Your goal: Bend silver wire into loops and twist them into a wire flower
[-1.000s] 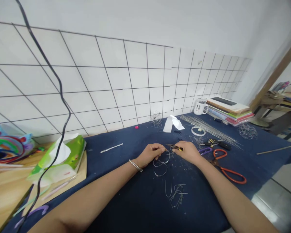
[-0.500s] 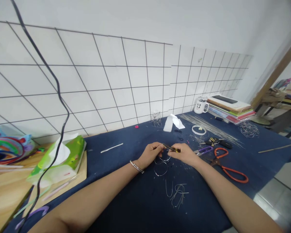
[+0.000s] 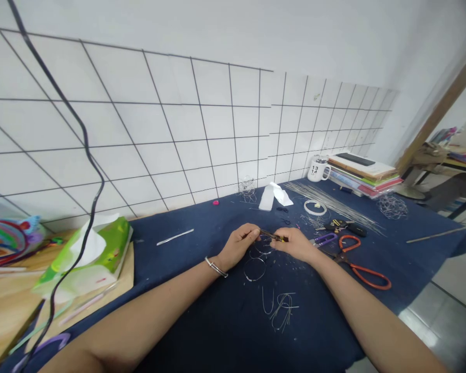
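Right hand [image 3: 293, 244] wrapped round slim pliers [image 3: 272, 236], yellow on grip; gap at plier tips too small to tell. Left hand [image 3: 241, 246]: thumb and fingers pinched on thin, silvery wire rings [image 3: 250, 279], round loops just below hands, over matte navy cloth [image 3: 202, 316]. Nearer person, loose curved wires [image 3: 282, 313]. Right, orange-looped scissors [image 3: 343, 257].

A white mug [image 3: 317, 170] is bearing two black numbers [image 3: 314, 170] on its side, 13 and 14, the 13 sitting directly above the 14. Beneath the 14, a much smaller dark marking [image 3: 313, 176] is showing, but it is coming out too tiny to read.
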### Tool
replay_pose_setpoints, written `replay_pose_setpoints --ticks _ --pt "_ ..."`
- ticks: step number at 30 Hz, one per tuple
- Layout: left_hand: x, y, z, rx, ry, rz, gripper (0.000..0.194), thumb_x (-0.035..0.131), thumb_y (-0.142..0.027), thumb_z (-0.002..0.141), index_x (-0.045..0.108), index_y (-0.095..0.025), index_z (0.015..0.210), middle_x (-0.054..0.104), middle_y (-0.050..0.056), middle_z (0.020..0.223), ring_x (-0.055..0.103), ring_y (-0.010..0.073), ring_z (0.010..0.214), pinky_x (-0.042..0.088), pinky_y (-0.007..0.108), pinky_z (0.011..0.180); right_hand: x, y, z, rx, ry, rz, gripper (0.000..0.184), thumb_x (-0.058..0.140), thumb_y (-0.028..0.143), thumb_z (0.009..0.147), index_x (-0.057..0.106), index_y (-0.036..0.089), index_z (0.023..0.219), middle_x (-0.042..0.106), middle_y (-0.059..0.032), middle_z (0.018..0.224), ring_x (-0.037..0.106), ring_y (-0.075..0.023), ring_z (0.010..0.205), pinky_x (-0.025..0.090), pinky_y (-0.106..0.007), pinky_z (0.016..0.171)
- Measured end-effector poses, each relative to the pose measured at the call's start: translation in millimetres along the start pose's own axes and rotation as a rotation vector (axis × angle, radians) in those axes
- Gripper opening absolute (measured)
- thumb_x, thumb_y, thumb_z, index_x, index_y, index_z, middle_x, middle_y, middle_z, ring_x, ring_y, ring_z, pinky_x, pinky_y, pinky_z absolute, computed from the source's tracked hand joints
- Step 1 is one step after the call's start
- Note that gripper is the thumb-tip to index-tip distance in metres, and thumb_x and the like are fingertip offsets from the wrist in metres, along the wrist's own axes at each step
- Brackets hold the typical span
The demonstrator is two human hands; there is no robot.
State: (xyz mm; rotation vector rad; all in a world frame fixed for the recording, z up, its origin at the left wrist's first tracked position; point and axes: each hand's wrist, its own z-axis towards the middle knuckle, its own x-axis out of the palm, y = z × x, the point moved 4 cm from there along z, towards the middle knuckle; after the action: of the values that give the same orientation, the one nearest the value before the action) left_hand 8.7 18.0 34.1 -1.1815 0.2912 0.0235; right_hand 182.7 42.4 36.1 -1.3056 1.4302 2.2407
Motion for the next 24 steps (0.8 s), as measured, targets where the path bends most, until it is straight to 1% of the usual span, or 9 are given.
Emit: replay_pose_setpoints --ticks 2,4,7,9,13,18,24 --pt "-0.8 0 0 -0.007 -0.034 -0.015 0.032 0.045 -0.041 0.083 0.060 -0.012 0.082 0.058 0.004 0.076 0.051 0.0122 0.072 0.041 0.024 0.070 0 3 0 -0.033 -0.014 -0.056 0.023 0.052 0.038 0.076 0.058 0.017 0.070 0.052 0.0025 0.065 0.046 -0.0103 0.061 0.031 -0.021 0.057" --pt "0.0 2 1 -0.044 -0.045 -0.056 0.034 0.045 -0.042 0.083 0.060 -0.012 0.083 0.057 0.003 0.072 0.050 0.0117 0.069 0.041 0.024 0.067 0 7 -1 -0.068 -0.021 -0.103 0.022 0.053 0.037 0.077 0.058 0.017 0.069 0.052 0.0015 0.067 0.047 -0.0109 0.063 0.032 -0.021 0.059" --pt "1.1 7 2 -0.087 -0.059 -0.115 0.034 0.044 -0.043 0.083 0.059 -0.012 0.085 0.055 0.002 0.069 0.050 0.0103 0.063 0.041 0.022 0.061 1 12 -2 -0.112 -0.006 -0.137 0.021 0.053 0.036 0.077 0.056 0.018 0.068 0.052 0.0013 0.067 0.047 -0.0108 0.064 0.032 -0.021 0.059" --pt "-0.1 9 2 -0.091 -0.085 -0.117 0.034 0.045 -0.044 0.082 0.058 -0.013 0.085 0.054 0.001 0.069 0.048 0.0092 0.060 0.040 0.021 0.057 2 14 -2 -0.128 0.008 -0.152 0.022 0.053 0.037 0.078 0.055 0.018 0.067 0.052 0.0014 0.068 0.048 -0.0105 0.064 0.032 -0.021 0.059" --pt "-5.2 11 3 -0.079 -0.140 -0.072 0.034 0.045 -0.044 0.081 0.059 -0.014 0.084 0.054 0.001 0.069 0.047 0.0081 0.056 0.039 0.019 0.053 -4 12 -1 -0.105 0.007 -0.206 0.023 0.052 0.037 0.078 0.055 0.018 0.067 0.053 0.0009 0.068 0.048 -0.0112 0.065 0.032 -0.022 0.059" --pt "-7.2 10 3 -0.053 -0.163 -0.014 0.031 0.045 -0.042 0.082 0.059 -0.014 0.086 0.052 0.000 0.065 0.047 0.0079 0.055 0.039 0.020 0.053 -18 5 0 -0.045 -0.014 -0.279 0.020 0.051 0.037 0.078 0.058 0.019 0.072 0.054 -0.0003 0.070 0.048 -0.0123 0.065 0.032 -0.023 0.060" --pt "-8.3 6 1 -0.016 -0.194 0.029 0.030 0.046 -0.040 0.082 0.061 -0.014 0.089 0.053 0.000 0.067 0.046 0.0076 0.054 0.040 0.020 0.054 -17 4 -2 -0.057 0.020 -0.338 0.020 0.051 0.037 0.078 0.057 0.020 0.072 0.054 -0.0007 0.071 0.049 -0.0132 0.067 0.032 -0.023 0.060"
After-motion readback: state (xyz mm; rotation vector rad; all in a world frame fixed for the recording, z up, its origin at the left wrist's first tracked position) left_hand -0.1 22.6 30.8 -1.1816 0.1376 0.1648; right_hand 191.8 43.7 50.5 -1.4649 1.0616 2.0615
